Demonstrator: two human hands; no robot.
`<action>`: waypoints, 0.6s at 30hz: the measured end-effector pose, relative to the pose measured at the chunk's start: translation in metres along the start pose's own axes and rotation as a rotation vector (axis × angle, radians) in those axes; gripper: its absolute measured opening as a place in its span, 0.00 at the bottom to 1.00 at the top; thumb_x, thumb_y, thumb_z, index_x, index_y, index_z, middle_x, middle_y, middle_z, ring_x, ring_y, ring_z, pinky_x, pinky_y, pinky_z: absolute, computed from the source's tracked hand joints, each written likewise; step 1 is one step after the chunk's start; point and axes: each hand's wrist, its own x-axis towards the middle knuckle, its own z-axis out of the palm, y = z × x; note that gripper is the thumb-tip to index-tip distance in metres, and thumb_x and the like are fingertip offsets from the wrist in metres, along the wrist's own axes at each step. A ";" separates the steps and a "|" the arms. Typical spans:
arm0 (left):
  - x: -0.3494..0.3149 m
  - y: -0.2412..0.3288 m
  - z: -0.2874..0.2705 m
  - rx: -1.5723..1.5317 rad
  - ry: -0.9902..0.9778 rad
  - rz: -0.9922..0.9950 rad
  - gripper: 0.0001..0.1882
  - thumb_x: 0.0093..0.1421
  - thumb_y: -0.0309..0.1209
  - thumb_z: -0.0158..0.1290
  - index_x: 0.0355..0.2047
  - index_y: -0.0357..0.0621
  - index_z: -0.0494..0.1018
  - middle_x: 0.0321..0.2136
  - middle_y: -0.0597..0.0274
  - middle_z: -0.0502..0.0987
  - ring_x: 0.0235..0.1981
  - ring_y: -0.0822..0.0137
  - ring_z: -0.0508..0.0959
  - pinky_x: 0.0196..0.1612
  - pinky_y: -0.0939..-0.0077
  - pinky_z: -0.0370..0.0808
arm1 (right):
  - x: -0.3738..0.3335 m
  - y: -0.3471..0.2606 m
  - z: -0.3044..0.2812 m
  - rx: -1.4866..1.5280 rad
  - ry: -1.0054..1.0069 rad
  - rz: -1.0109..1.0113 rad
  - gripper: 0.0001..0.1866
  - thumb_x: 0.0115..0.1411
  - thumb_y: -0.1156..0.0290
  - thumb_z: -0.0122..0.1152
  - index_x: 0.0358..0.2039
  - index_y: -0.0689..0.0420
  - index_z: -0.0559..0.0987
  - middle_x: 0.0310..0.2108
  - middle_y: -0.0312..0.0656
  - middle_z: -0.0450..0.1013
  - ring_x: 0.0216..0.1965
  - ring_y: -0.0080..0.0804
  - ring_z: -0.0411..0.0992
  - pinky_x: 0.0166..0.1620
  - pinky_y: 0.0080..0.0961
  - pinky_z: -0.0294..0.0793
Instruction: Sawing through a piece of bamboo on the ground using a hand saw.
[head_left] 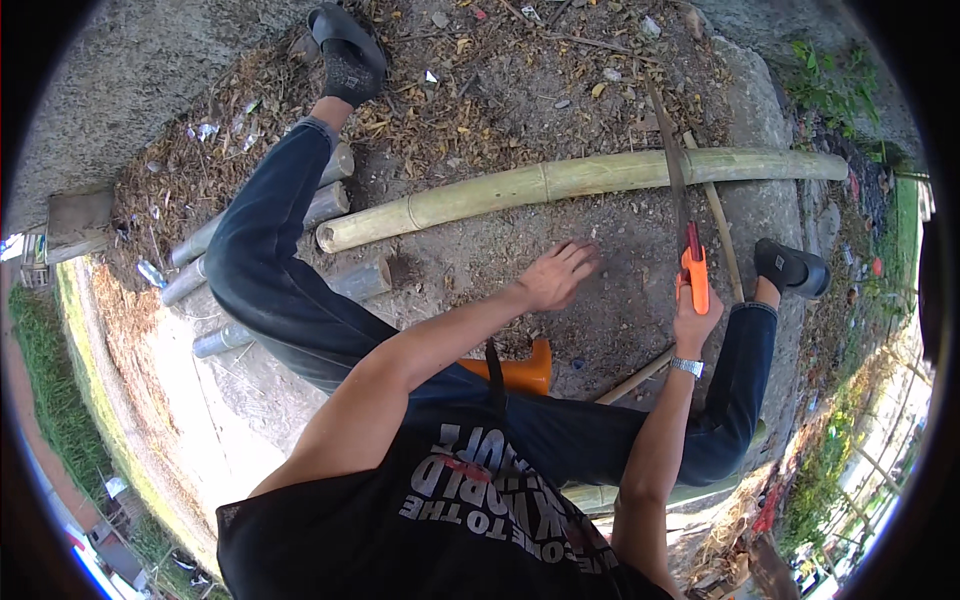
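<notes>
A long pale-green bamboo pole (480, 197) lies across the ground in front of me. My right hand (697, 318), with a watch on its wrist, is closed round the orange handle of a handsaw (672, 150). The saw's long dark blade points away from me and crosses the pole toward its right end; I cannot tell whether its teeth are in the bamboo. On the near side of the pole, my left hand (560, 275) is held over the soil, fingers stretched out and apart, with nothing in it.
Several cut bamboo lengths (365, 281) lie at the left, partly behind my left leg. Thin sticks (716, 215) lie near the saw. Beside my lap is an orange object (527, 372) with a dark strap across it. A concrete edge (755, 110) runs along the right; dry leaves and litter cover the far ground.
</notes>
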 end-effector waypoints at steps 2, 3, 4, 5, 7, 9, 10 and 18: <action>-0.017 0.016 0.020 -0.093 -0.051 -0.191 0.36 0.56 0.30 0.59 0.67 0.40 0.65 0.65 0.46 0.67 0.69 0.47 0.66 0.74 0.51 0.61 | -0.004 -0.003 0.007 0.005 0.016 -0.030 0.09 0.62 0.74 0.66 0.40 0.65 0.86 0.27 0.42 0.80 0.28 0.27 0.78 0.36 0.29 0.75; -0.028 0.014 0.029 -0.090 -0.051 -0.199 0.36 0.56 0.30 0.59 0.67 0.40 0.65 0.65 0.46 0.67 0.69 0.47 0.66 0.74 0.51 0.61 | -0.007 -0.018 0.016 -0.030 0.016 -0.084 0.09 0.62 0.74 0.66 0.39 0.65 0.86 0.26 0.42 0.80 0.27 0.27 0.77 0.35 0.29 0.75; -0.044 0.010 0.035 -0.075 -0.170 -0.130 0.35 0.57 0.31 0.59 0.66 0.41 0.66 0.65 0.46 0.67 0.67 0.47 0.67 0.72 0.52 0.62 | -0.008 -0.031 0.023 -0.067 0.019 -0.139 0.08 0.63 0.74 0.66 0.39 0.65 0.86 0.26 0.42 0.80 0.26 0.27 0.77 0.34 0.30 0.75; -0.050 0.008 0.039 -0.067 -0.286 -0.036 0.34 0.58 0.32 0.59 0.66 0.41 0.67 0.64 0.47 0.67 0.66 0.48 0.67 0.71 0.52 0.64 | -0.007 -0.028 0.024 -0.113 0.014 -0.147 0.08 0.61 0.74 0.66 0.38 0.65 0.85 0.25 0.42 0.79 0.25 0.26 0.76 0.33 0.31 0.75; -0.062 -0.005 0.039 -0.062 -0.300 0.009 0.33 0.58 0.31 0.58 0.64 0.40 0.68 0.64 0.46 0.67 0.67 0.47 0.67 0.72 0.53 0.64 | -0.005 -0.032 0.032 -0.137 0.028 -0.154 0.08 0.60 0.74 0.66 0.38 0.65 0.85 0.25 0.43 0.79 0.24 0.28 0.76 0.33 0.31 0.75; -0.062 -0.014 0.029 -0.079 -0.326 -0.050 0.31 0.58 0.30 0.57 0.63 0.39 0.69 0.64 0.45 0.66 0.67 0.46 0.66 0.72 0.54 0.64 | -0.006 -0.033 0.035 -0.169 0.043 -0.153 0.08 0.59 0.75 0.66 0.38 0.64 0.85 0.25 0.44 0.79 0.24 0.29 0.77 0.33 0.31 0.75; -0.054 -0.017 0.023 -0.103 -0.336 -0.131 0.31 0.58 0.29 0.57 0.63 0.39 0.69 0.65 0.46 0.66 0.67 0.46 0.66 0.71 0.54 0.64 | -0.007 -0.032 0.034 -0.132 0.033 -0.089 0.09 0.58 0.74 0.66 0.37 0.64 0.85 0.25 0.45 0.80 0.24 0.32 0.78 0.33 0.32 0.76; 0.024 -0.064 -0.024 -0.074 0.091 -0.371 0.42 0.50 0.35 0.69 0.65 0.42 0.66 0.64 0.47 0.67 0.66 0.45 0.68 0.69 0.50 0.68 | -0.003 -0.027 0.027 -0.161 -0.006 -0.052 0.10 0.57 0.71 0.66 0.37 0.61 0.86 0.25 0.47 0.80 0.26 0.39 0.81 0.33 0.33 0.77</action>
